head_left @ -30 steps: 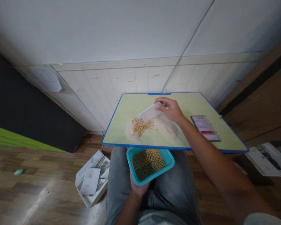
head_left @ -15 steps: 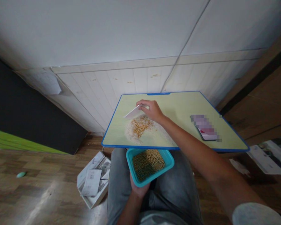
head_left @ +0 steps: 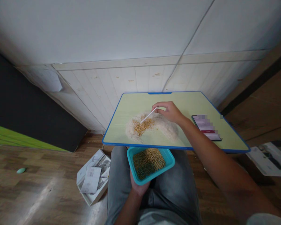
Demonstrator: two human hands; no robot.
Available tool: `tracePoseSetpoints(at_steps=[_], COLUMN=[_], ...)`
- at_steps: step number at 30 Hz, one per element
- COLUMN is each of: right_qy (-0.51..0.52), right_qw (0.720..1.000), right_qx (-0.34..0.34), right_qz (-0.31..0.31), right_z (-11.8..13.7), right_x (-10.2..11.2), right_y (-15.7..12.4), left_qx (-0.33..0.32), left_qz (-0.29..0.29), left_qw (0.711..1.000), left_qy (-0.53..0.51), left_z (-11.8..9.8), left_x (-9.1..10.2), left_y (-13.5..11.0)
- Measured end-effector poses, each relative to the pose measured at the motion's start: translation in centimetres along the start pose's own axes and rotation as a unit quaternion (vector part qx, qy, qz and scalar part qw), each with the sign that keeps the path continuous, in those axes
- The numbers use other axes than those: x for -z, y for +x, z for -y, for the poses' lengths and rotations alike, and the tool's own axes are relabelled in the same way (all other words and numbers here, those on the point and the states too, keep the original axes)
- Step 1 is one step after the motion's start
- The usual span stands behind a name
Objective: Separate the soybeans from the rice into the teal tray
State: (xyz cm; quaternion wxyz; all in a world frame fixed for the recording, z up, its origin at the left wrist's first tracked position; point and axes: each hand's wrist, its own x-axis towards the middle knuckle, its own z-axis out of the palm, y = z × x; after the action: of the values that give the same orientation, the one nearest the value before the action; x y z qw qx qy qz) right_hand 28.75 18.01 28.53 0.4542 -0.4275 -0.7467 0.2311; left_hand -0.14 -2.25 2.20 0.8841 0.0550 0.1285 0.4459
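My right hand [head_left: 167,111] is closed on a thin white card [head_left: 149,115], seen nearly edge-on. The card's lower edge is at a heap of yellow soybeans [head_left: 142,126] on the tabletop. White rice grains [head_left: 167,129] lie around the beans and spread to the right, below my right hand. My left hand [head_left: 140,186] grips a turquoise plastic basket [head_left: 152,179] from beneath, just under the table's front edge. More soybeans [head_left: 150,161] fill the bottom of the basket. The fingers under it are mostly hidden.
The small table [head_left: 121,104] has a pale green top and a blue rim. A phone [head_left: 207,128] lies on its right part. On the floor at left stands an open white box [head_left: 92,181] with papers. A panelled wall [head_left: 121,76] rises behind the table.
My right hand has moved right with the card, which has turned from showing its broad face to nearly edge-on. More rice shows at right. The basket stays almost where it was.
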Motion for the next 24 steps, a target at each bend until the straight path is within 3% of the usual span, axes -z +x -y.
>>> tracePoseSetpoints(at_steps=[4, 8, 16, 20, 24], right_qy=[-0.007, 0.002, 0.049, 0.053, 0.039], right_qw=[0.999, 0.995, 0.998, 0.997, 0.999], right_qx=[-0.002, 0.003, 0.044, 0.042, 0.023], right_qz=[-0.050, -0.095, 0.000, 0.023, -0.003], right_z=[0.0, 0.7, 1.9, 1.9, 1.8], right_x=[0.9, -0.1, -3.3, -2.5, -0.8], right_y=[-0.7, -0.9, -1.7, -2.8, -4.5], left_qx=[-0.018, -0.014, 0.008, 0.009, 0.004], left_qz=[-0.003, -0.007, -0.028, -0.029, -0.024], left_qw=[1.000, 1.000, 1.000, 1.000, 1.000], left_qy=[0.002, 0.002, 0.009, 0.009, 0.008], left_z=[0.1, 0.0, -0.5, -0.5, -0.4], left_x=[-0.7, -0.5, 0.9, 0.6, 0.2], left_y=[-0.2, 0.0, 0.4, 0.2, 0.0])
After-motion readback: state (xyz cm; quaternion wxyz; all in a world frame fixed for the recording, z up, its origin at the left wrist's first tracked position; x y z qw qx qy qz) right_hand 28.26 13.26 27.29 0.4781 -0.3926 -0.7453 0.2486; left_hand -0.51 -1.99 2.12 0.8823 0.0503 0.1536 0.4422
